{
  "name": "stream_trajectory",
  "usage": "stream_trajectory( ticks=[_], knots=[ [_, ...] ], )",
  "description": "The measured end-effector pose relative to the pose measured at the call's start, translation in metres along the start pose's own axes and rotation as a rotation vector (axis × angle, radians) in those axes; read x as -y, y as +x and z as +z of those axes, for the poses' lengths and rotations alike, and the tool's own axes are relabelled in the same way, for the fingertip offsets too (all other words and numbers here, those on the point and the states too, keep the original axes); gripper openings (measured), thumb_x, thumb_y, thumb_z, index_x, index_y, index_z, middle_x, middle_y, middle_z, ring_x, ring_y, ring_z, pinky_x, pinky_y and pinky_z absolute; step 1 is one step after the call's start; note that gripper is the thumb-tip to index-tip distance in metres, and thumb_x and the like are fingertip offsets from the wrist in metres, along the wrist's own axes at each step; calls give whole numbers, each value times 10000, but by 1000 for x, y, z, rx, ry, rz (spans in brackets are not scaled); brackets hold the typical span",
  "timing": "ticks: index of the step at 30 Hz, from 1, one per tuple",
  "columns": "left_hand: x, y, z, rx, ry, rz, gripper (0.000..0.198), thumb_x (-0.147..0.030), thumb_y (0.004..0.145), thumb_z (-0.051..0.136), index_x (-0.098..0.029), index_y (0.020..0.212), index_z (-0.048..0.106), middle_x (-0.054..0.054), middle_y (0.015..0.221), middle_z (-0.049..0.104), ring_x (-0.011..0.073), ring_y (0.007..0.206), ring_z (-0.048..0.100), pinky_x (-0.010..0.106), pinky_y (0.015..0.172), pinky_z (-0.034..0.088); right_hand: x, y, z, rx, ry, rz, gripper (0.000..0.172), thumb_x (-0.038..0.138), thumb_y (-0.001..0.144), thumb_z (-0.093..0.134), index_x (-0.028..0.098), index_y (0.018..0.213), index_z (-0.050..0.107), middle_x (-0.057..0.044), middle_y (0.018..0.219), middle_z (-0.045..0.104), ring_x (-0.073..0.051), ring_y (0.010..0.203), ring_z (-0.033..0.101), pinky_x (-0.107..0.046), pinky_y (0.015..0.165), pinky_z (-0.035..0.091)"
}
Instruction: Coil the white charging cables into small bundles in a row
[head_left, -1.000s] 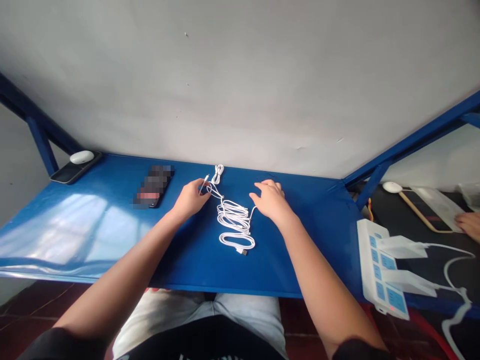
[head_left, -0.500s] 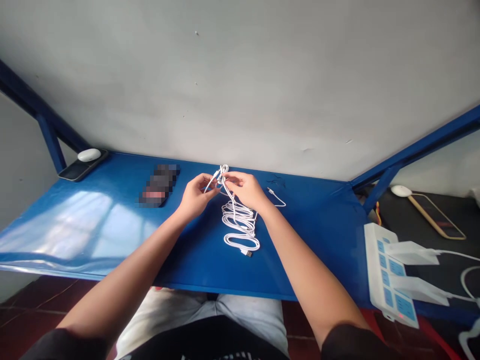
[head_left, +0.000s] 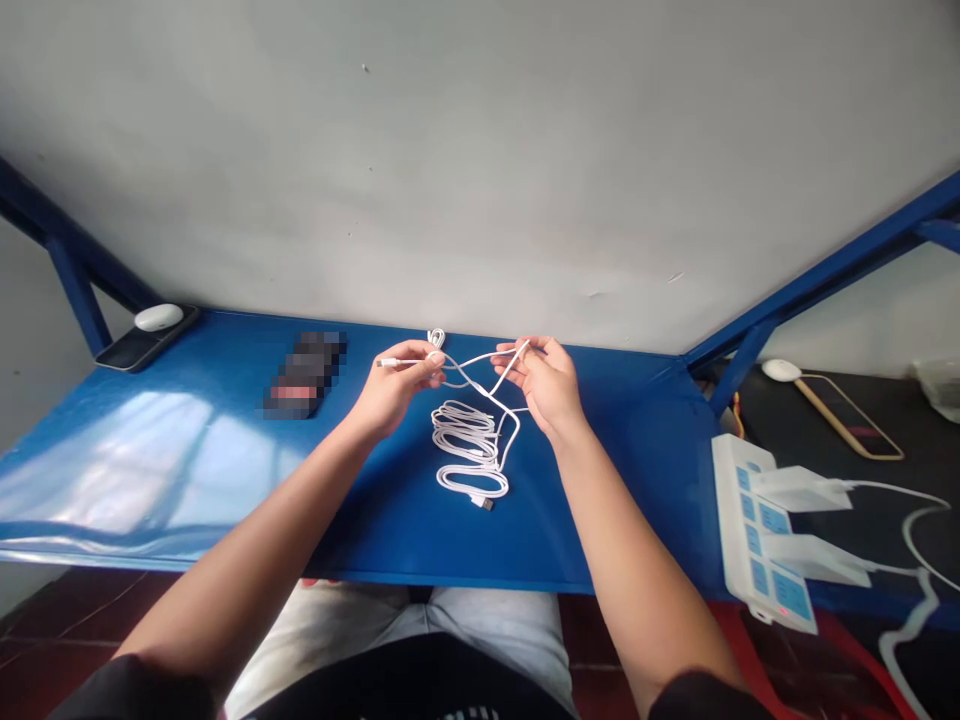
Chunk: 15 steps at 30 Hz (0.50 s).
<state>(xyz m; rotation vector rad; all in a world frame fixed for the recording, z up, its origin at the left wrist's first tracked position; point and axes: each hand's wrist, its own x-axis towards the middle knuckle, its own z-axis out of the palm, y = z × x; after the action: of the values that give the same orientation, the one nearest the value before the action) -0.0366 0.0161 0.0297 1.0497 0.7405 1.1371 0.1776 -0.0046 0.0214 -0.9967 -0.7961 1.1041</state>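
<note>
A white charging cable [head_left: 480, 388] stretches in loose, crossing strands between my two hands. My left hand [head_left: 395, 388] pinches it near one end, and a white plug [head_left: 388, 362] sticks out past the thumb. Thumb and fingers of my right hand [head_left: 545, 385] are closed on another stretch of it. Below and between the hands, coiled white cable [head_left: 466, 430] lies on the blue table [head_left: 390, 530], with a USB plug [head_left: 486, 504] at its near end. Behind my left fingers sits another small white bundle [head_left: 436, 338].
A dark, pixelated object [head_left: 306, 375] lies left of my hands. Farther left, a white mouse [head_left: 159, 318] rests on a dark phone [head_left: 142, 340]. On the right are a power strip [head_left: 739, 530] with two white chargers and a black surface [head_left: 847, 400]. Behind rises a wall [head_left: 480, 170].
My hands have moved apart, the right one to the right, spreading the cable between them. A plug now shows at my left hand. The small bundle behind is no longer between my fingers.
</note>
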Motion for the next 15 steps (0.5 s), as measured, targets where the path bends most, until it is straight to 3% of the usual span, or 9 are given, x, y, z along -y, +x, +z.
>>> stream_trajectory(
  ticks=[4, 10, 15],
  knots=[
    [0, 3, -9, -46, -84, -33, 203, -274, 692, 877, -151, 776, 739, 0, 687, 617, 90, 634, 559, 242, 640, 470, -3, 6, -16, -146, 8, -122, 263, 334, 803, 802, 210, 886, 585, 17, 740, 730, -113, 618, 696, -250, 629, 611],
    [-3, 6, -25, -88, -17, -77, 270, -294, 651, 904, -141, 853, 813, 9, 636, 608, 84, 602, 529, 226, 585, 434, 6, 8, -29, -195, -91, -254, 276, 374, 804, 792, 212, 896, 590, 16, 785, 741, -127, 678, 723, -297, 697, 642],
    [-13, 4, -28, -170, 78, 63, 241, -333, 716, 865, -152, 864, 807, -14, 597, 571, 74, 562, 506, 224, 573, 466, 15, 6, -32, -267, -302, -510, 222, 348, 787, 807, 188, 875, 681, -11, 809, 744, -161, 738, 738, -348, 748, 650]
  ],
)
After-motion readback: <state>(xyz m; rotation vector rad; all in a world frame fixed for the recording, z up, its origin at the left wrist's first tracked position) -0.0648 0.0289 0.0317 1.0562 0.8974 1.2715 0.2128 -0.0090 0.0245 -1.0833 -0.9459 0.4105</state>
